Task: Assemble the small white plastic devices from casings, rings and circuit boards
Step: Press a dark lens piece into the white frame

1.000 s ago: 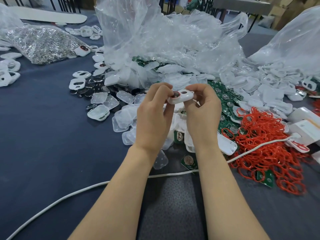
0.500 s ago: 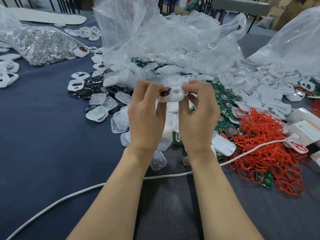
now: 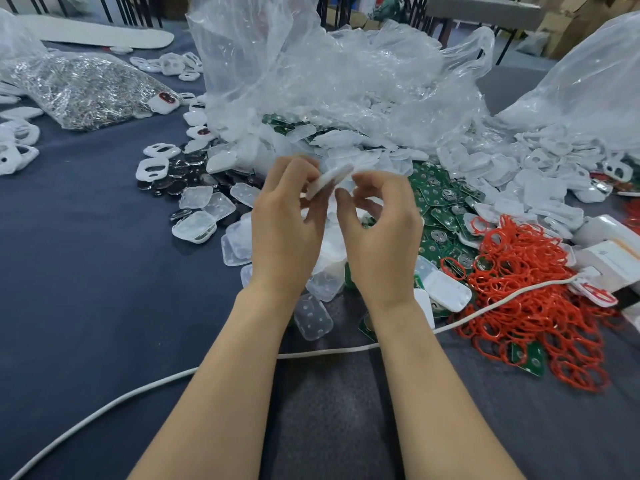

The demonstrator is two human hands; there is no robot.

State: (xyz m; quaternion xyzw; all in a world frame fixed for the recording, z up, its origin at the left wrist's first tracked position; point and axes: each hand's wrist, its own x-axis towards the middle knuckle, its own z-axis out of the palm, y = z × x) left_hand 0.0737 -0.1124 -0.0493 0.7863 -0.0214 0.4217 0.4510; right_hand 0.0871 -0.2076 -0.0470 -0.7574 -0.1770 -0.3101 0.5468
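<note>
I see the left hand (image 3: 287, 220) raised over the table (image 3: 86, 271), its grip pinched on a blurred white casing (image 3: 330, 183) that tilts up toward the right. The right hand (image 3: 381, 230) sits just beside the casing's upper end, fingers curled; I cannot tell whether that grip touches it. Red rings (image 3: 526, 306) lie on the table to the right.

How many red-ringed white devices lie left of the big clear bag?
2 devices: one against the silver parts bag, one beside the clear bag; others may be hidden.
</note>
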